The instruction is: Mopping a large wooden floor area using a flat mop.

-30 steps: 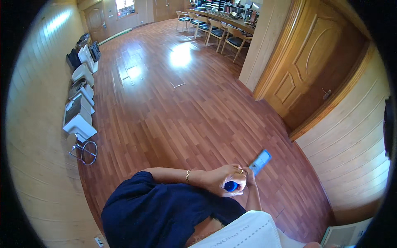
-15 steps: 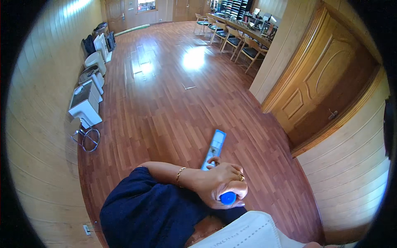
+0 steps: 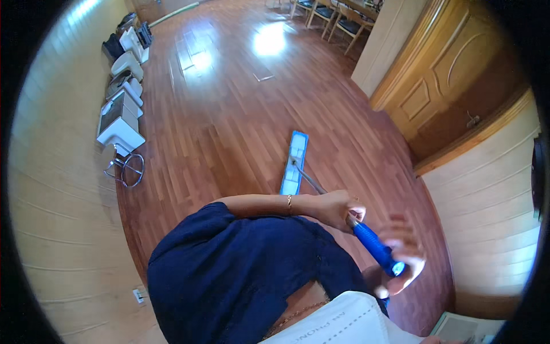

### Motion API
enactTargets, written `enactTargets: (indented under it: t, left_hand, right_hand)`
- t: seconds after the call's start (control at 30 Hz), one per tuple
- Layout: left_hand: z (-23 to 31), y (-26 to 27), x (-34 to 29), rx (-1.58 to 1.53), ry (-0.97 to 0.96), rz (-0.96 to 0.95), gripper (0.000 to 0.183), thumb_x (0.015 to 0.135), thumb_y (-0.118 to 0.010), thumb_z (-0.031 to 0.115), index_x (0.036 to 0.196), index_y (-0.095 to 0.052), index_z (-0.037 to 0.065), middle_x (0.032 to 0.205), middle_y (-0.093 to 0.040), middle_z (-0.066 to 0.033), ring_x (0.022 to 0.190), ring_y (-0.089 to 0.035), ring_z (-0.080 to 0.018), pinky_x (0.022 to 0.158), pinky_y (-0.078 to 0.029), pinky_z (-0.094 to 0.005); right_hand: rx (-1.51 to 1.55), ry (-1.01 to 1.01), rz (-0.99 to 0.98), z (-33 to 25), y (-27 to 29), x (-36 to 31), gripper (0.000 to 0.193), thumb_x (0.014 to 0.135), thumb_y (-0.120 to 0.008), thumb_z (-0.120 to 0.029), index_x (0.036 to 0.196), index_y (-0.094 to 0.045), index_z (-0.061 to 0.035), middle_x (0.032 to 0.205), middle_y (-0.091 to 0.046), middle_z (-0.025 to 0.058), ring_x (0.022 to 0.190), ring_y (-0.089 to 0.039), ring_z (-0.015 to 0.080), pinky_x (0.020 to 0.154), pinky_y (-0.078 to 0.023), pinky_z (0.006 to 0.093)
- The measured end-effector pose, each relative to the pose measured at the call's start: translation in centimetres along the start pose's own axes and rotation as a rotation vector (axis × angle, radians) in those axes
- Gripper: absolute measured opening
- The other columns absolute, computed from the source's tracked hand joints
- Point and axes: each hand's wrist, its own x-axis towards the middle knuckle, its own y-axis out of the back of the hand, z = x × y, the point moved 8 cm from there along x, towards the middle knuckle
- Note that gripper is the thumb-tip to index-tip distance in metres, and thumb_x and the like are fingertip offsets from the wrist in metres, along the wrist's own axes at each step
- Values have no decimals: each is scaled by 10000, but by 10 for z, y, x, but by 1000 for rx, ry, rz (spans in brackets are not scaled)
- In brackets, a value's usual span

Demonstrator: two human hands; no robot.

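A flat mop is in front of me, its long blue-edged head (image 3: 302,150) flat on the wood floor. Its thin metal pole (image 3: 311,182) rises toward me and ends in a ribbed blue grip (image 3: 372,243). My left hand (image 3: 337,207), with a bracelet on the wrist, is closed around the pole just below that grip. By the grip's end, my right hand (image 3: 409,261) has its fingers spread and lifted, blurred by motion. The grip's end lies between its fingers and thumb; whether the palm touches it I cannot tell.
Along the left wall stand a round chrome-framed stool (image 3: 132,170), a white cabinet-like unit (image 3: 121,127) and other white fixtures (image 3: 127,66). A wooden door (image 3: 452,86) is at right, wooden chairs (image 3: 346,26) far right. A pale box-like thing (image 3: 464,328) shows at lower right.
The mop head has moved farther away, and the blue grip has swung right and now lies slanted in view. My left hand has shifted right and forward; my right hand's fingers have spread.
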Motion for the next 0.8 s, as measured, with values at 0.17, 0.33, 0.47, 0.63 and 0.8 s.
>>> enactTargets:
  t: [0.17, 0.33, 0.47, 0.63, 0.8]
  left_hand:
    - [-33, -31, -4, 84, -22, -47, 230, 596, -721, 156, 743, -545, 140, 702, -554, -1, 715, -557, -254, 743, -363, -370]
    - [-111, -52, -27, 254, 99, -31, 249, 604, -700, 151, 659, -458, 129, 647, -513, -44, 686, -553, -278, 688, -379, -417]
    - [-119, -64, -26, 267, 0, -76, 219, 643, -670, 156, 655, -452, 139, 647, -530, -36, 674, -562, -256, 691, -388, -396]
    - [-176, -20, -17, 305, 91, 11, 226, 651, -657, 188, 646, -435, 151, 580, -470, -18, 624, -542, -232, 679, -404, -415]
    - [-307, 37, -33, 354, 280, 30, 401, 779, -687, 288, 576, -385, 118, 602, -429, -37, 561, -462, -229, 633, -423, -447]
  right_hand:
    - [-227, -151, 108, -25, 2, -26, 310, 890, -610, -381, 868, -539, -81, 736, -653, 77, 687, -667, 222, 694, -532, 399]
    - [-335, -191, 261, -38, 17, -58, 288, 915, -568, -373, 816, -519, -107, 720, -642, 50, 679, -649, 201, 684, -509, 379]
    - [-463, -250, 711, -39, 21, -91, 345, 862, -601, -422, 715, -494, -129, 635, -524, 67, 670, -517, 256, 640, -445, 408]
    - [-585, -531, 635, 20, 17, -77, 354, 800, -651, -401, 702, -495, -99, 710, -548, 104, 778, -526, 278, 705, -433, 406]
    - [-504, -872, 371, 133, -19, -74, 264, 748, -767, -238, 780, -585, -50, 874, -620, 141, 867, -608, 264, 787, -473, 368]
